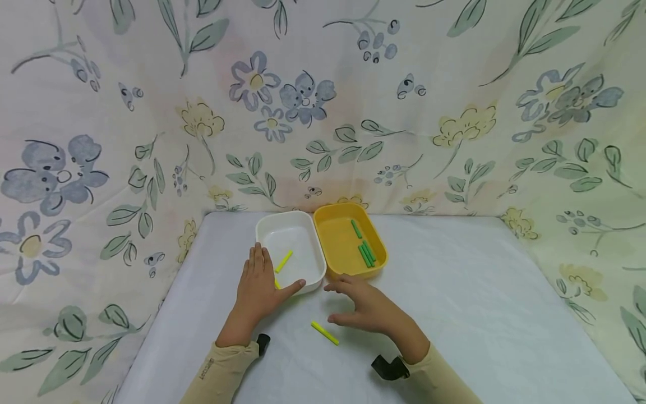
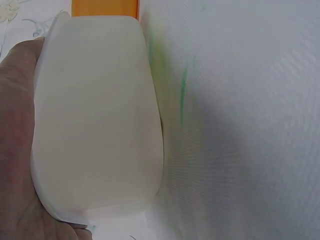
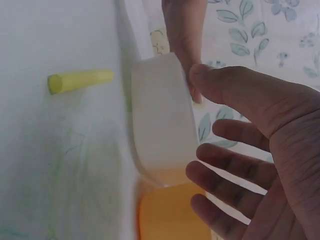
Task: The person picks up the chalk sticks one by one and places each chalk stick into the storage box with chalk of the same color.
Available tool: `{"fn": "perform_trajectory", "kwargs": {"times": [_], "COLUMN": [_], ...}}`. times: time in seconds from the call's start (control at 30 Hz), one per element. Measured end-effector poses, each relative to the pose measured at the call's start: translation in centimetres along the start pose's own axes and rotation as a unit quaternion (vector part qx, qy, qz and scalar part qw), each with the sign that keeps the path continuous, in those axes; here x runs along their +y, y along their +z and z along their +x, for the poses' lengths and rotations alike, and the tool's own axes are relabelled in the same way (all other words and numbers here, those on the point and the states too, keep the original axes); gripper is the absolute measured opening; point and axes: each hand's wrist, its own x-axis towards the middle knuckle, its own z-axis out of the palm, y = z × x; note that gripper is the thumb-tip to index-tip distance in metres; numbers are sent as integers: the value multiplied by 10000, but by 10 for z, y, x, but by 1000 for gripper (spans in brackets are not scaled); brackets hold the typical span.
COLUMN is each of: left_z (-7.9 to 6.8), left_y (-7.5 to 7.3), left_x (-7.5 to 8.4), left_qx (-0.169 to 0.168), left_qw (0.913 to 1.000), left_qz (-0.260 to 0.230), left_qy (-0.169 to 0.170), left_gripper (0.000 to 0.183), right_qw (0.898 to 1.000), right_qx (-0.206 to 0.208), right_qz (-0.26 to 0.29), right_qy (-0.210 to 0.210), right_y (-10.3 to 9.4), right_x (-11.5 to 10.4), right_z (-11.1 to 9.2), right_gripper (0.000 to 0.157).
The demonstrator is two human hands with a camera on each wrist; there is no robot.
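In the head view my left hand (image 1: 259,286) lies over the near left rim of a white plastic tray (image 1: 319,255), fingers straight and thumb spread along the near edge. One yellow chalk stick (image 1: 284,262) shows inside that tray; a second, beside the hand, is partly hidden. My right hand (image 1: 370,306) hovers with spread, slightly bent fingers just right of the white tray, holding nothing. Below its fingertips, on the white cloth, lies another yellow chalk stick (image 1: 325,333), seen end-on in the right wrist view (image 3: 80,81).
Against the white tray's right side stands a yellow-orange tray (image 1: 335,252) with several green chalk sticks (image 1: 367,253) in it. The white tablecloth (image 1: 454,292) bears faint green and yellow smudges. Behind the table hangs a flower-patterned curtain (image 1: 323,185).
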Motion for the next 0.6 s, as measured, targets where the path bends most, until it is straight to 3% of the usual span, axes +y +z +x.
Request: {"fn": "perform_trajectory", "kwargs": {"times": [0.23,0.6], "left_z": [0,0], "left_y": [1,1], "left_x": [-1,-2], "left_qx": [-27,54], "left_qw": [10000,10000], "left_qz": [32,43], "left_qy": [2,46], "left_gripper": [142,141], "right_qw": [9987,9930], "right_qx": [-449,-1141], "right_qz": [41,-196], "right_qy": [223,215], "right_y": [8,14], "right_x": [8,14], "right_z": [-1,0], "right_gripper": [56,62]}}
